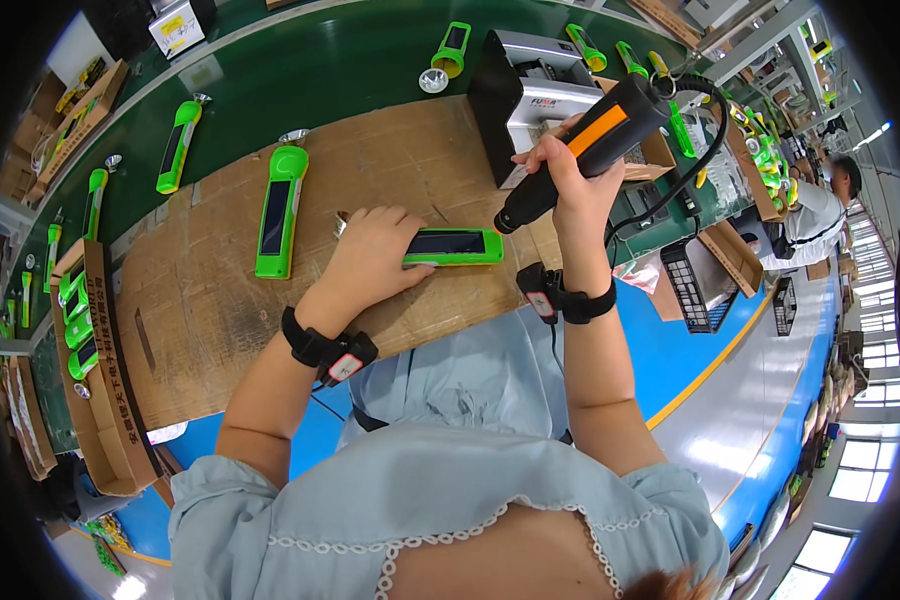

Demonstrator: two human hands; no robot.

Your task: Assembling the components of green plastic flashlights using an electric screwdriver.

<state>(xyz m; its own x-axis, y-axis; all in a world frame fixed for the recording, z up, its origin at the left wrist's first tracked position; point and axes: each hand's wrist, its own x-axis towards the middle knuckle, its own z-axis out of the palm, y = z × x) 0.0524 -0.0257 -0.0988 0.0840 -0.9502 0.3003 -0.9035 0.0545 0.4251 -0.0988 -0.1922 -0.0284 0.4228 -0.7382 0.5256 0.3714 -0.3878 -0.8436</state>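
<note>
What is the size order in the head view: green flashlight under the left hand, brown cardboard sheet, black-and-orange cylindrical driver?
1. Brown cardboard sheet
2. Black-and-orange cylindrical driver, raised nearer the camera
3. Green flashlight, partly covered by the left hand

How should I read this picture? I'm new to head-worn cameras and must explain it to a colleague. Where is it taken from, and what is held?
There is no robot here: these are a person's two bare hands. The camera sits on the person's head and looks down; its wide fisheye lens bends straight edges.

The left hand holds a green light on a cardboard sheet. The right hand grips a black-and-orange tool, probably a power screwdriver, its tip close to the light's end; I can't tell if they touch.

A second light lies to the left, and more lie beyond, on the green table.
</note>
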